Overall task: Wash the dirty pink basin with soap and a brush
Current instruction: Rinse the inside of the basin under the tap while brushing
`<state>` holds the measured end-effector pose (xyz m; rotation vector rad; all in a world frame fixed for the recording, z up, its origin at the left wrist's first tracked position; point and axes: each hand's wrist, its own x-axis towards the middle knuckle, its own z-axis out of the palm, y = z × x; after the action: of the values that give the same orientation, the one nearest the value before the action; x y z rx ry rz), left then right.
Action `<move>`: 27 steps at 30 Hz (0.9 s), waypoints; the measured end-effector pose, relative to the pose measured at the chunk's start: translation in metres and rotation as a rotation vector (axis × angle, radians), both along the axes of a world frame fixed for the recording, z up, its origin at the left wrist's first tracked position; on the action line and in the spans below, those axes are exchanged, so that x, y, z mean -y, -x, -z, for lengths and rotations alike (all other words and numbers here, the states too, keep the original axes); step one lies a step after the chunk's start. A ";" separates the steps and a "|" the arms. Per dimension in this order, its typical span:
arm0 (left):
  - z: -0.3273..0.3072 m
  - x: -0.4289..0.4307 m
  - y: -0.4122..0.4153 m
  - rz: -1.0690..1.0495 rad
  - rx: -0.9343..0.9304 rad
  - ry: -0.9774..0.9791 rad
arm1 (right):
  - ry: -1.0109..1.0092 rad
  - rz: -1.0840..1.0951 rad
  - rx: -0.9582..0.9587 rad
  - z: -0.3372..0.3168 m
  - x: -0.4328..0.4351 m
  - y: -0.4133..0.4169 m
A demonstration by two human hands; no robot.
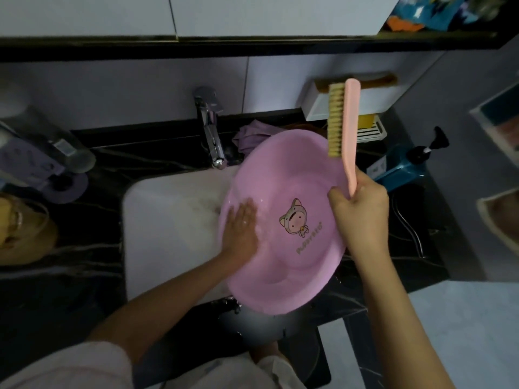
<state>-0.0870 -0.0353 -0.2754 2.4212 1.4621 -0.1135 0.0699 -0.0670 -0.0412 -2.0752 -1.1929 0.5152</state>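
While facing the sink, presses the left hand flat, fingers straight and close together, on the wet inner wall of the pink basin, tilted across the sink's right half. Grips the brush by its handle in the right hand, fingers curled tight round it, held upright above the sink's right rim. Hides the handle's lower end in the fist; cannot separate the blurred left fingertips.

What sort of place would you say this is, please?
Probably a home bathroom or wash area: a white sink set in a dark counter, a chrome tap behind it, and a pump bottle to the right.
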 end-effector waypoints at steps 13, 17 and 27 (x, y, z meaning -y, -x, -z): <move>0.007 -0.001 -0.010 -0.100 -0.096 -0.005 | 0.013 -0.007 0.051 -0.007 0.002 0.011; 0.008 -0.014 0.000 -0.208 -0.011 -0.032 | 0.005 -0.019 0.053 -0.006 0.004 0.020; 0.005 -0.014 -0.002 -0.632 0.459 0.290 | -0.092 0.040 0.124 0.005 0.013 0.026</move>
<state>-0.0854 -0.0214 -0.2803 1.5355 1.7455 0.3253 0.0435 -0.0799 -0.0459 -2.0727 -1.2193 0.3107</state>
